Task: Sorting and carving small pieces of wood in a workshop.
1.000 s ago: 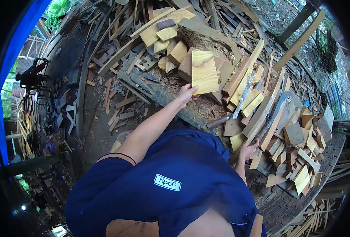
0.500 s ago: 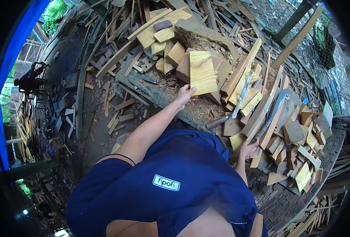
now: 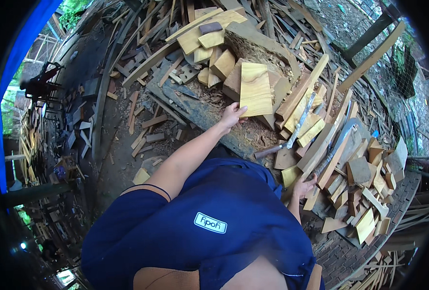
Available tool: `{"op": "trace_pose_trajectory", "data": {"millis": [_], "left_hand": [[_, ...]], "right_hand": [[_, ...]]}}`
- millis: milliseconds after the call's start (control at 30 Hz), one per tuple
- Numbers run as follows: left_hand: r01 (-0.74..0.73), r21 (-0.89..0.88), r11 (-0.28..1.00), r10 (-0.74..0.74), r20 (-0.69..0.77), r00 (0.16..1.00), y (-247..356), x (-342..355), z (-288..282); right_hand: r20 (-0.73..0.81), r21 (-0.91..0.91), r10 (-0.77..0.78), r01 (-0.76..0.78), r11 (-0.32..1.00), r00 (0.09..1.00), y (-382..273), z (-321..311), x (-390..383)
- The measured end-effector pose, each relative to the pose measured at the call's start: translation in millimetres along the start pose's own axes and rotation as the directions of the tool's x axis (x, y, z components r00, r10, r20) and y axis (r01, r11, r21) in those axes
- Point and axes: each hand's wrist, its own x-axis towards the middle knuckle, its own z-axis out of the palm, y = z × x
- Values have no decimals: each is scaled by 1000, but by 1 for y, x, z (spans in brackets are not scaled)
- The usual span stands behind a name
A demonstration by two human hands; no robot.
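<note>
My left hand pinches the lower left corner of a flat, yellowish wooden board, thumb on top. The board is held up over a rough wooden block at the middle of the workbench. Lower right, my right hand is closed around the near end of a long, dark tool with a curved grey blade; part of the grip is hidden by the fingers. Between the hands lies a long, narrow blade with a brown wooden handle, resting across wood pieces.
Cut wooden blocks are heaped at the right of the bench. More blocks and a dark brown piece lie at its far side. Long scrap strips pile up beyond, and offcuts litter the dark floor at left.
The view has shifted slightly, so most of the scene sits a little further right. Both hands keep their holds on the board and the curved tool.
</note>
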Motion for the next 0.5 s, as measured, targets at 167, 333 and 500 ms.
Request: {"op": "trace_pose_trajectory", "data": {"millis": [167, 333, 500], "left_hand": [[4, 9, 1000, -4, 13, 1000, 0, -2, 0], [1, 11, 1000, -1, 6, 1000, 1, -3, 0], [13, 18, 1000, -13, 9, 1000, 1, -2, 0]], "right_hand": [[22, -18, -21, 22, 1000, 1000, 4, 0, 2], [17, -6, -35, 35, 999, 999, 5, 2, 4], [27, -32, -2, 3, 999, 1000, 5, 3, 5]]}}
